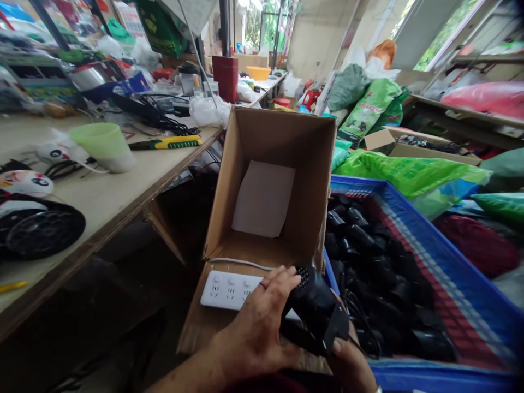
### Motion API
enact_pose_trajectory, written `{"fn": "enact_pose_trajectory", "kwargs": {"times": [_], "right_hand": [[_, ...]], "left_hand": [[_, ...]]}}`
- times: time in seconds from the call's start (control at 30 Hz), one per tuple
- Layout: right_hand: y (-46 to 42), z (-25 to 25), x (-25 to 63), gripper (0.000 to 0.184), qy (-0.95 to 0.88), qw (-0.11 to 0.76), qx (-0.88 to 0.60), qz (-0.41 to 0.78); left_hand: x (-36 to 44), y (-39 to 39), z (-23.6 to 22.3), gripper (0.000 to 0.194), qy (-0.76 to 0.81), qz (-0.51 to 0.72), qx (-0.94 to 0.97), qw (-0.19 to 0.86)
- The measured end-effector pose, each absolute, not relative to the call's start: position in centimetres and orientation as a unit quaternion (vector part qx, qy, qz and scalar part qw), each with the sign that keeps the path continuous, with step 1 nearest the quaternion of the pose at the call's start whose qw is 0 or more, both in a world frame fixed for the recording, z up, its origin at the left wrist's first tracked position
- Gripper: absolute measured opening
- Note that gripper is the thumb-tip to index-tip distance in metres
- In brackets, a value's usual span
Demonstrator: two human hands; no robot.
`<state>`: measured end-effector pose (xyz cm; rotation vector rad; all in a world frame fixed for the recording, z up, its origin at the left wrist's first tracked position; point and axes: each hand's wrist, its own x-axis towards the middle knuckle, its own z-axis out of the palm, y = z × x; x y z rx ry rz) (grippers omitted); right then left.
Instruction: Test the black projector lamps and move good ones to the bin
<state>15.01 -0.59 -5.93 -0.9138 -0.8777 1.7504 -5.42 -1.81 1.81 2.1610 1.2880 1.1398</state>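
Note:
Both my hands hold one black plastic device with a perforated grille end, low in the middle of the view. My left hand wraps over its left side, fingers closed on it. My right hand grips it from below, mostly hidden by it. Under my left hand a white power strip lies on the lower flap of an open cardboard box. The box lies tipped toward me and holds a white sheet at its bottom.
A blue crate at the right holds several black devices. A wooden workbench at the left carries a green cup, a yellow-handled tool, cables and a black round grille. Green bags and boxes lie beyond.

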Motion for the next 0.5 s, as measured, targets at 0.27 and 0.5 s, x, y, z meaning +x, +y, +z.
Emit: {"fn": "enact_pose_trajectory", "kwargs": {"times": [0.27, 0.5], "right_hand": [[-0.7, -5.6, 18.0, 0.084, -0.424, 0.451, -0.378, 0.689], [-3.8, -2.4, 23.4, 0.085, -0.485, 0.384, -0.454, 0.642]], "left_hand": [[-6.4, -1.5, 2.5, 0.043, 0.425, 0.451, 0.727, 0.297], [-3.5, -0.4, 2.6, 0.047, 0.350, 0.324, 0.736, 0.481]]}}
